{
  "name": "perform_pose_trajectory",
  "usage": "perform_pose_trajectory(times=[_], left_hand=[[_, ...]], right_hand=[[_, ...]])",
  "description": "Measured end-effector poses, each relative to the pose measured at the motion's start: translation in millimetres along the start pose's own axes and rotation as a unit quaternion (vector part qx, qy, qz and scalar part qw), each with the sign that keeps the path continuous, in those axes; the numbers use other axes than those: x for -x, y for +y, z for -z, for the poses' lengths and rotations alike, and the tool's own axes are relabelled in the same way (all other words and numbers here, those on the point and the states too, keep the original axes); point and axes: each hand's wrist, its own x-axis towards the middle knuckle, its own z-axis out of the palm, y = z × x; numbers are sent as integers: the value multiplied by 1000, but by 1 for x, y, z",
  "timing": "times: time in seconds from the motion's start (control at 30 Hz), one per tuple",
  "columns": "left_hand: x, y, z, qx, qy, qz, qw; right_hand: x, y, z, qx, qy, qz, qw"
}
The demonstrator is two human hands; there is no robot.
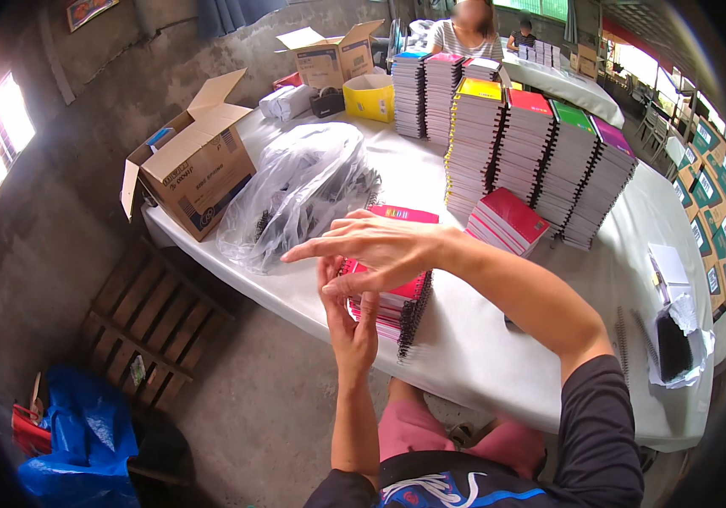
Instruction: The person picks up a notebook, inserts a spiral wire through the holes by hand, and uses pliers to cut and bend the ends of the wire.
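Observation:
My right hand [388, 250] reaches across from the right, above a stack of red spiral-bound notebooks [409, 292]. Its fingers are stretched out to the left and no object shows in them. My left hand [353, 330] is raised just below it at the stack's left side, thumb apart from the fingers. The right thumb overlaps the left fingers, and part of the left fingertips is hidden. Black coil bindings [414, 317] stick out along the stack's right edge. Behind my hands lies a clear plastic bag [312, 182] with dark coils inside.
Tall stacks of notebooks with yellow [480, 90], red, green and purple covers stand behind; a smaller red-topped pile [511, 220] lies before them. An open carton [202, 173] sits at the table's left edge. Loose coils [623, 347] lie right. A person [464, 38] sits across.

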Motion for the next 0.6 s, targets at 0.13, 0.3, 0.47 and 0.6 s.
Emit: perform_pose_trajectory(times=[0.13, 0.3, 0.47, 0.6], left_hand=[[0, 4, 2, -29, -6, 20, 999], [-6, -3, 9, -138, -29, -66, 988], [-9, 1, 10, -200, -13, -74, 977], [-12, 0, 15, -204, -25, -78, 975]], right_hand=[[27, 37, 9, -34, 256, -54, 965], [154, 87, 21, 146, 429, -371, 811], [274, 140, 1, 44, 319, -659, 680], [267, 139, 15, 11, 264, -677, 686]])
